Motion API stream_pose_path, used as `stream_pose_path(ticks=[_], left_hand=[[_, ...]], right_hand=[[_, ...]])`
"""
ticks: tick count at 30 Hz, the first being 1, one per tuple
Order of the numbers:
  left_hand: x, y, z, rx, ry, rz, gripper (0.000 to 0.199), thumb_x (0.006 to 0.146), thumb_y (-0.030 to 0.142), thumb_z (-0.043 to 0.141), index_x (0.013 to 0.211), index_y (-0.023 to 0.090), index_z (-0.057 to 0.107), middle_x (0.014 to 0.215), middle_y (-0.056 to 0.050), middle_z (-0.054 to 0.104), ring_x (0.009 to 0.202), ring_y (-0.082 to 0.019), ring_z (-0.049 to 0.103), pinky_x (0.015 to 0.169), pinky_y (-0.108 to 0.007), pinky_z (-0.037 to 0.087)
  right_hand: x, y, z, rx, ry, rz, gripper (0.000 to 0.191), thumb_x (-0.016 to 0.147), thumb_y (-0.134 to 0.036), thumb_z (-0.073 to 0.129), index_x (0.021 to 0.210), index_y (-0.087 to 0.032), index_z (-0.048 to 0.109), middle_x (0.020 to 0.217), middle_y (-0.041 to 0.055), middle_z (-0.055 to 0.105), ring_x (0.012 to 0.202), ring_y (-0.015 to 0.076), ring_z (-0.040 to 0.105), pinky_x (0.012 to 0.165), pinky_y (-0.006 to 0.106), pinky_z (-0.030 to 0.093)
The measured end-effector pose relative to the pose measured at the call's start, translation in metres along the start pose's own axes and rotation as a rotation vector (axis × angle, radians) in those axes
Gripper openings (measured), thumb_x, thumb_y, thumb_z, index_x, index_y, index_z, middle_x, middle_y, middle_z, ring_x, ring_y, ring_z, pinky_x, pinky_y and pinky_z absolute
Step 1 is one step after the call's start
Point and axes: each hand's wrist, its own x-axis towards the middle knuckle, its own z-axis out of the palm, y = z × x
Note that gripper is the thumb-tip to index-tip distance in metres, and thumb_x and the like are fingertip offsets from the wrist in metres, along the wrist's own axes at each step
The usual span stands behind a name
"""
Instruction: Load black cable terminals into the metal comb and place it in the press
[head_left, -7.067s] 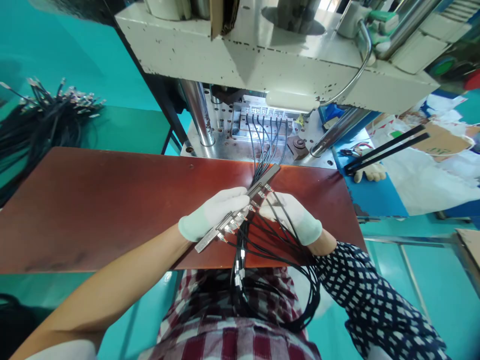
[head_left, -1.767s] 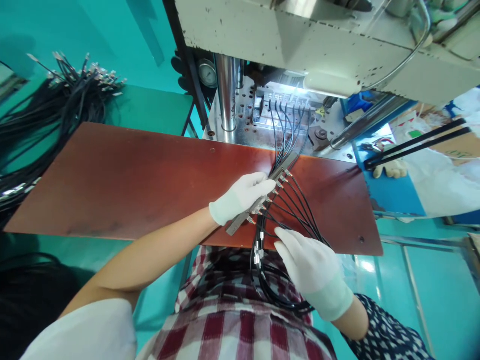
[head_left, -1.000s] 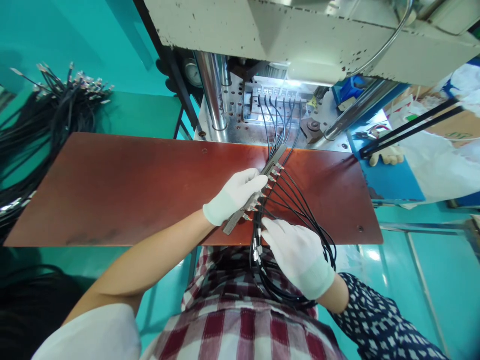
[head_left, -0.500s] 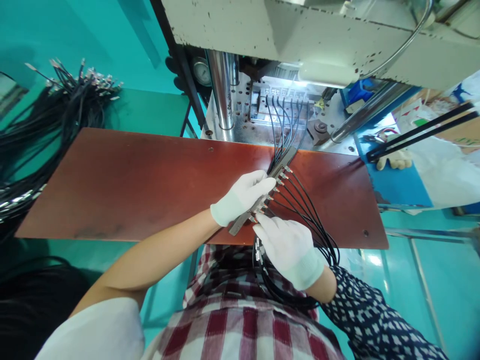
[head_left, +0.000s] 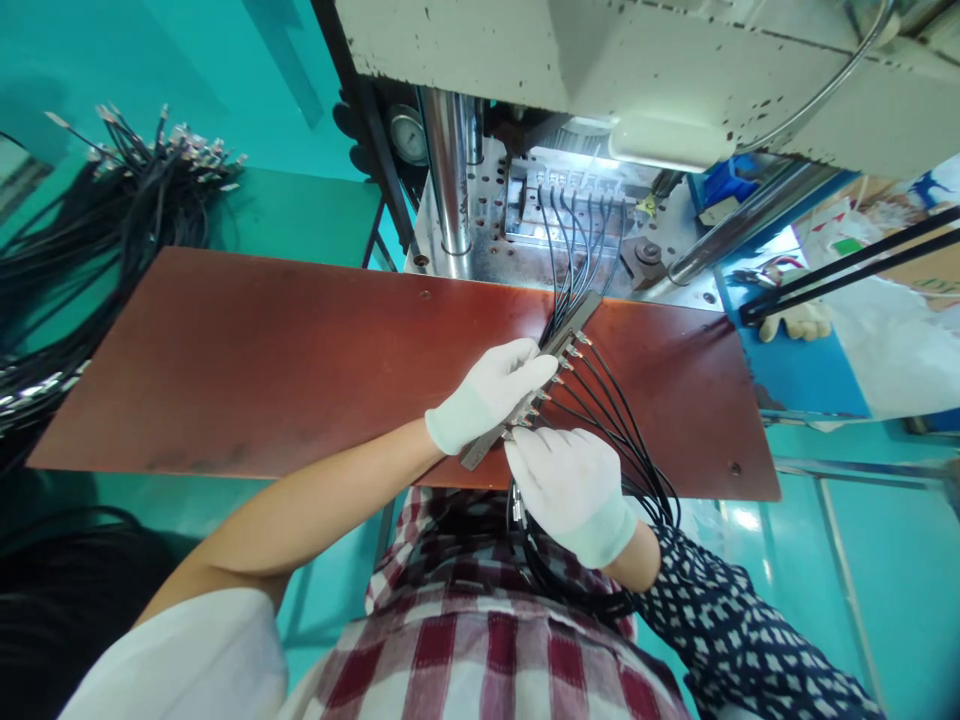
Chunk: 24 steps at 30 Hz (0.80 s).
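My left hand point(head_left: 495, 390), in a white glove, grips a grey metal bar point(head_left: 581, 318) that lies slantwise over the brown board. Along the bar's right side sits a row of small silver cable connectors point(head_left: 571, 350), with black cables point(head_left: 637, 440) running from them down to the right. My right hand point(head_left: 570, 490), also gloved, is closed at the lower end of the row, its fingertips pinching a connector there; the fingers partly hide it. Beyond the bar's upper end, several thin dark cables point(head_left: 570, 240) lead into a metal mould point(head_left: 517, 215) in the press.
The brown board point(head_left: 285, 370) spans the front of the press, whose steel column point(head_left: 450, 180) and pale upper housing point(head_left: 540, 60) stand close ahead. A bundle of black cables point(head_left: 142, 200) lies at left. A blue surface point(head_left: 817, 365) at right bears a glove point(head_left: 796, 322).
My right hand's fingers have drawn in more tightly at the lowest connector, and the hand has shifted slightly. My left hand keeps its grip on the bar. The view has moved a little.
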Motion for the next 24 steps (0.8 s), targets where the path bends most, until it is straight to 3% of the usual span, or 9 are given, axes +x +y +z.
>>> stream_pose_path(ticks=[6, 8, 11, 13, 16, 18, 20, 22, 24], left_hand=[[-0.001, -0.001, -0.004, 0.019, -0.026, -0.011, 0.035, 0.092, 0.043, 0.055, 0.072, 0.017, 0.045, 0.059, 0.005, 0.046, 0.051, -0.006, 0.041, 0.047, -0.017, 0.033], [0.0, 0.003, -0.007, 0.052, -0.086, -0.035, 0.035, 0.093, 0.047, 0.053, 0.074, 0.018, 0.046, 0.059, 0.005, 0.047, 0.048, -0.006, 0.043, 0.044, -0.017, 0.034], [0.009, 0.016, -0.006, 0.12, -0.209, -0.061, 0.036, 0.092, 0.051, 0.052, 0.078, 0.018, 0.047, 0.059, 0.005, 0.048, 0.046, -0.007, 0.045, 0.042, -0.018, 0.038], [0.022, 0.026, 0.003, 0.193, -0.305, -0.036, 0.036, 0.092, 0.05, 0.051, 0.077, 0.019, 0.046, 0.059, 0.005, 0.048, 0.047, -0.008, 0.047, 0.043, -0.018, 0.039], [0.053, 0.038, 0.028, 0.329, -0.421, -0.024, 0.036, 0.09, 0.049, 0.053, 0.072, 0.019, 0.045, 0.06, 0.005, 0.05, 0.047, -0.009, 0.049, 0.044, -0.02, 0.039], [0.077, 0.041, 0.049, 0.41, -0.482, -0.057, 0.034, 0.087, 0.049, 0.054, 0.072, 0.019, 0.047, 0.063, 0.003, 0.054, 0.049, -0.011, 0.052, 0.045, -0.023, 0.04], [0.098, 0.04, 0.065, 0.512, -0.502, -0.004, 0.035, 0.087, 0.05, 0.053, 0.071, 0.019, 0.05, 0.064, 0.001, 0.056, 0.052, -0.013, 0.053, 0.049, -0.025, 0.04], [0.114, 0.038, 0.069, 0.632, -0.41, 0.162, 0.036, 0.088, 0.048, 0.05, 0.067, 0.018, 0.053, 0.063, 0.0, 0.055, 0.059, -0.014, 0.053, 0.057, -0.026, 0.042], [0.126, 0.035, 0.058, 0.717, -0.178, 0.368, 0.034, 0.09, 0.042, 0.047, 0.068, 0.018, 0.055, 0.07, -0.002, 0.058, 0.072, -0.017, 0.056, 0.071, -0.027, 0.045]], right_hand=[[0.0, 0.004, -0.014, 0.034, -0.028, -0.007, 0.022, 0.099, -0.026, 0.049, 0.098, -0.018, 0.069, 0.078, 0.0026, 0.07, 0.068, 0.0149, 0.06, 0.064, 0.033, 0.035], [0.004, 0.027, -0.029, 0.045, 0.048, 0.027, 0.025, 0.101, -0.033, 0.048, 0.103, -0.021, 0.07, 0.087, 0.0011, 0.073, 0.074, 0.0126, 0.063, 0.069, 0.029, 0.04], [0.016, 0.084, -0.055, -0.11, 0.154, 0.141, 0.029, 0.103, -0.025, 0.044, 0.121, -0.019, 0.066, 0.124, 0.0047, 0.067, 0.102, 0.0139, 0.064, 0.082, 0.026, 0.043], [0.026, 0.125, -0.068, -0.234, -0.003, 0.107, 0.037, 0.102, -0.02, 0.042, 0.136, -0.02, 0.057, 0.143, 0.0077, 0.055, 0.109, 0.0185, 0.062, 0.084, 0.031, 0.043], [0.034, 0.17, -0.079, -0.26, -0.339, 0.061, 0.037, 0.098, -0.017, 0.047, 0.132, -0.021, 0.06, 0.128, 0.01, 0.065, 0.104, 0.0228, 0.064, 0.083, 0.034, 0.045], [0.031, 0.188, -0.082, -0.249, -0.471, 0.121, 0.03, 0.097, -0.018, 0.048, 0.121, -0.02, 0.066, 0.114, 0.0105, 0.07, 0.1, 0.023, 0.066, 0.08, 0.032, 0.044], [0.019, 0.203, -0.081, -0.253, -0.565, 0.189, 0.026, 0.098, -0.02, 0.046, 0.112, -0.019, 0.068, 0.106, 0.0105, 0.072, 0.098, 0.0236, 0.068, 0.076, 0.031, 0.044], [0.0, 0.217, -0.079, -0.267, -0.633, 0.253, 0.026, 0.099, -0.02, 0.044, 0.109, -0.018, 0.068, 0.104, 0.0109, 0.072, 0.097, 0.0246, 0.069, 0.073, 0.031, 0.043], [-0.02, 0.232, -0.077, -0.282, -0.667, 0.315, 0.026, 0.097, -0.017, 0.044, 0.109, -0.017, 0.067, 0.105, 0.0118, 0.072, 0.096, 0.0252, 0.069, 0.07, 0.031, 0.042]])
